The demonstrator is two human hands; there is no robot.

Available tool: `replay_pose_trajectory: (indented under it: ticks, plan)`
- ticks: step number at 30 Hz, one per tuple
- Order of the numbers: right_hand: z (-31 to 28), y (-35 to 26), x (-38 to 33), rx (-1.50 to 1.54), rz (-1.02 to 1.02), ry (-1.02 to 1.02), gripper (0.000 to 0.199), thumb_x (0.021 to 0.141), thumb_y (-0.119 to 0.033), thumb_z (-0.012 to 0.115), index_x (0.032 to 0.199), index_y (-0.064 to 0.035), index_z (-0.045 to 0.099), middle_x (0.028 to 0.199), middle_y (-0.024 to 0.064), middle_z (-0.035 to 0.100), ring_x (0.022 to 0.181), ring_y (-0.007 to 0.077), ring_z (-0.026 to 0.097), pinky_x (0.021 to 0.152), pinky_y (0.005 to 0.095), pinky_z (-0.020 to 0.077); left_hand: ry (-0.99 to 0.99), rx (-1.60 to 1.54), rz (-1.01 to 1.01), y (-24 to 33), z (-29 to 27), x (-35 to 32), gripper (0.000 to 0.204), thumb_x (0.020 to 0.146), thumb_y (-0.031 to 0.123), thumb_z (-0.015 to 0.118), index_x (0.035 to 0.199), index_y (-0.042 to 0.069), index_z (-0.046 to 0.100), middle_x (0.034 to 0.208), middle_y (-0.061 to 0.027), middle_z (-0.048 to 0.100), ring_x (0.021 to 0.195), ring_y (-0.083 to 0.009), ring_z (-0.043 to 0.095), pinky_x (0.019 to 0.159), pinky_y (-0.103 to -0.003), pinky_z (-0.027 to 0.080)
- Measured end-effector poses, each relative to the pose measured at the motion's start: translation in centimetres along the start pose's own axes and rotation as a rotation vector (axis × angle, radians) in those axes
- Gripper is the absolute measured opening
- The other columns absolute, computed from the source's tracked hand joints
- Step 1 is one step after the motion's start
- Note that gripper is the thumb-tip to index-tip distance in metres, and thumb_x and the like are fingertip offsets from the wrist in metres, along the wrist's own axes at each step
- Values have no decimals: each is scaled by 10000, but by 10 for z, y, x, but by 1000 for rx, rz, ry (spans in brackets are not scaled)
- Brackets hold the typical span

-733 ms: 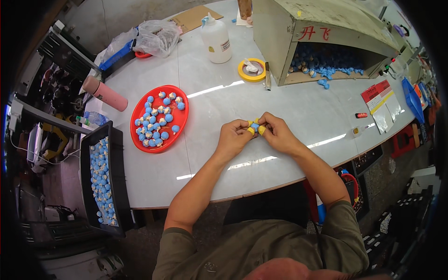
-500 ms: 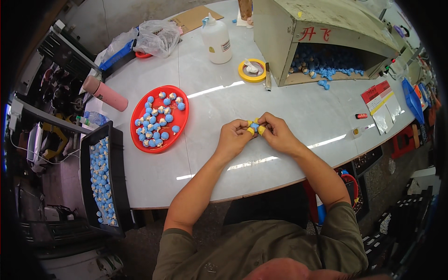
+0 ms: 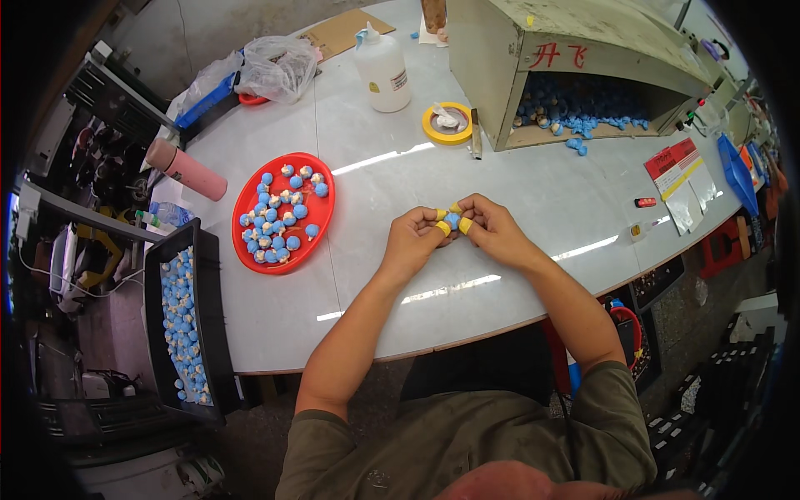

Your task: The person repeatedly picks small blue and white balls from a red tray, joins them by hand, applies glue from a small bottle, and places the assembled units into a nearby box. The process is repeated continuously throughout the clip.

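Observation:
Between my two hands, above the white table point(image 3: 367, 308), is a small blue piece point(image 3: 452, 220), its shape partly covered by fingers. My left hand point(image 3: 412, 240) pinches it from the left, and my right hand point(image 3: 498, 233) grips it from the right. Yellow wraps cover several fingertips on both hands. Left of my hands stands a round red tray point(image 3: 332, 193) with several small blue balls point(image 3: 277, 242) on it, each with a pale cream part.
A black bin point(image 3: 218, 333) of similar blue balls sits at the left edge, near a pink bottle point(image 3: 192, 171). A wooden box point(image 3: 492, 75) with blue pieces stands at the back right. Yellow tape point(image 3: 430, 133) and a white squeeze bottle point(image 3: 383, 75) are nearby.
Both hands stay on the blue piece; their fingers have shifted slightly around it, and a little more of it shows. The whole view has moved slightly.

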State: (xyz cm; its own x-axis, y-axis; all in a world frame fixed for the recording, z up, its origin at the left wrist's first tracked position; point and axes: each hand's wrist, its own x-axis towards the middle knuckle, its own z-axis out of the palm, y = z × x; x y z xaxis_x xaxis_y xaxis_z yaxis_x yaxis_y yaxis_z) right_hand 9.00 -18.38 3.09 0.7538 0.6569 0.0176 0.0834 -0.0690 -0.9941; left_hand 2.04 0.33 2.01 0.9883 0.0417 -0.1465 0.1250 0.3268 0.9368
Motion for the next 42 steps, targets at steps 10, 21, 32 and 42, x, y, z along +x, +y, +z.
replay_pose_trajectory:
  ticks: [10, 21, 32, 42]
  plan:
    - [0, 4, -3, -75, -85, -29, 132, 914, 41, 549, 1039, 29, 590, 856, 34, 630, 718, 36, 535, 626, 225, 452, -38, 8, 46, -6, -3, 0, 165, 911, -46, 648, 1064, -101, 617, 1038, -173, 698, 939, -208, 723, 820, -260, 596]
    - [3, -4, -1, 92, 40, -14, 168, 940, -17, 594, 1098, 35, 615, 910, 33, 663, 781, 63, 610, 683, 220, 492, 5, 104, -127, 16, 1, -3, 249, 998, 113, 559, 1185, -44, 604, 930, -132, 716, 779, -177, 727, 685, -249, 590]
    - [0, -6, 1, 103, 138, -44, 201, 955, -91, 616, 1119, 25, 619, 887, 42, 683, 778, 67, 640, 601, 209, 472, -19, 90, -162, 20, 1, -3, 328, 984, 121, 563, 1269, -38, 532, 885, -130, 701, 670, -148, 674, 590, -244, 545]
    - [1, -1, 1, 54, 56, -46, 177, 945, -43, 597, 1103, 37, 607, 890, 46, 674, 786, 85, 644, 708, 225, 522, -49, 133, -93, 14, 0, -4, 308, 947, 92, 575, 1224, -42, 558, 922, -118, 705, 720, -146, 679, 622, -244, 541]
